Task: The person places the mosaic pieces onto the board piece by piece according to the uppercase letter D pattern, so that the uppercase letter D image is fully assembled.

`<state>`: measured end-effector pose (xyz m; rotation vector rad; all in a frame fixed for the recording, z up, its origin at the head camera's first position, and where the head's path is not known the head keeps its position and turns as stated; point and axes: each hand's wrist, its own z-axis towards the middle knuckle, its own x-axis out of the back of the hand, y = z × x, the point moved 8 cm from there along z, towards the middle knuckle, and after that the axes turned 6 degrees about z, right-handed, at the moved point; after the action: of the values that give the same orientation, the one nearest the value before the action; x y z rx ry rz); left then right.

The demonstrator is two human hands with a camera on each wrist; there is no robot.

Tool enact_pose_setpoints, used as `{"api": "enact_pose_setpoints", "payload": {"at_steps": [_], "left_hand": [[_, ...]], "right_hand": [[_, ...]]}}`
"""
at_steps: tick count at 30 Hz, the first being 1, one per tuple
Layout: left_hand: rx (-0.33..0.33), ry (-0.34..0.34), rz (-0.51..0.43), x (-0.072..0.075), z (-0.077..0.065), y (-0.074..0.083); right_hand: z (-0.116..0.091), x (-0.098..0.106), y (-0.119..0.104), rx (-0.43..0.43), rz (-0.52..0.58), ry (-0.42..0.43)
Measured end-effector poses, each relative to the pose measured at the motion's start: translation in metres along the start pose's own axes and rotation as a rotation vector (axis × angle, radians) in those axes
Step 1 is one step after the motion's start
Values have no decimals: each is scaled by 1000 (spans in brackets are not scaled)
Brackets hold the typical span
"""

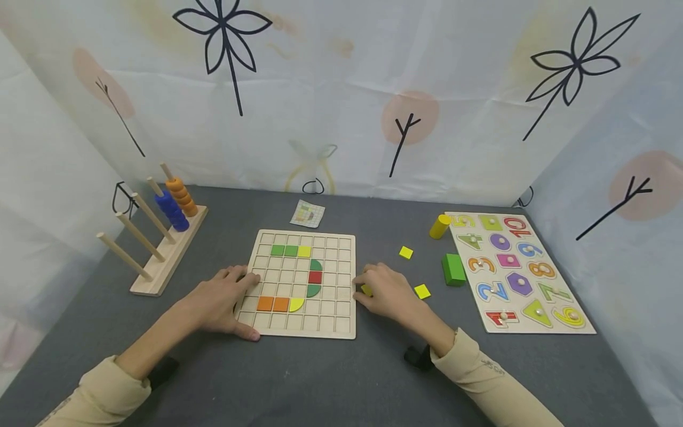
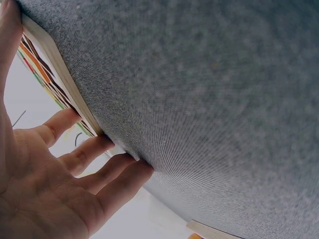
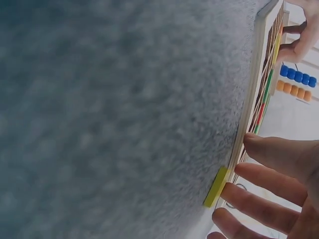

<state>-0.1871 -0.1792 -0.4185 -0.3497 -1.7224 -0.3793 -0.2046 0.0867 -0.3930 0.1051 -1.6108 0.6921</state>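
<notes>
DESK: What are your cameras sending?

RIG: From my remote seat, a gridded board (image 1: pixel 286 277) sits mid-table, a person's left hand (image 1: pixel 221 301) spread along its nine o'clock edge, thumb toward seven

DESK: And the right?

RIG: The right hand (image 1: pixel 386 290) rests at the board's three o'clock edge, fingers apart and slightly bent; a yellow piece (image 3: pixel 217 186) seems to touch the middle fingertip, though my right wrist view is too blurred to be sure

DESK: What lies on the grid?

RIG: Green squares (image 1: pixel 290 251) and a yellow square (image 1: pixel 304 251) near twelve; a red square (image 1: pixel 315 277) between green quarter-rounds (image 1: pixel 313 290) toward three; orange squares (image 1: pixel 265 303) and a yellow quarter-round (image 1: pixel 296 304) toward seven

DESK: Beyond it?

RIG: A printed card (image 1: pixel 308 213) past twelve, a bead stand (image 1: pixel 172 255) near ten, loose yellow squares (image 1: pixel 422 291), a green block (image 1: pixel 453 270) and a number puzzle (image 1: pixel 536 287) out toward three
</notes>
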Motion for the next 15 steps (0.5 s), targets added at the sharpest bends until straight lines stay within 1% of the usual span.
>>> {"api": "enact_pose_setpoints", "payload": {"at_steps": [7,15], "left_hand": [[-4,6,2,1,-1,0],[-4,1,-6,2,-1,1]], "right_hand": [[-6,0,9,-11,-12,-19],[-10,2,19,-21,3,-35]]}}
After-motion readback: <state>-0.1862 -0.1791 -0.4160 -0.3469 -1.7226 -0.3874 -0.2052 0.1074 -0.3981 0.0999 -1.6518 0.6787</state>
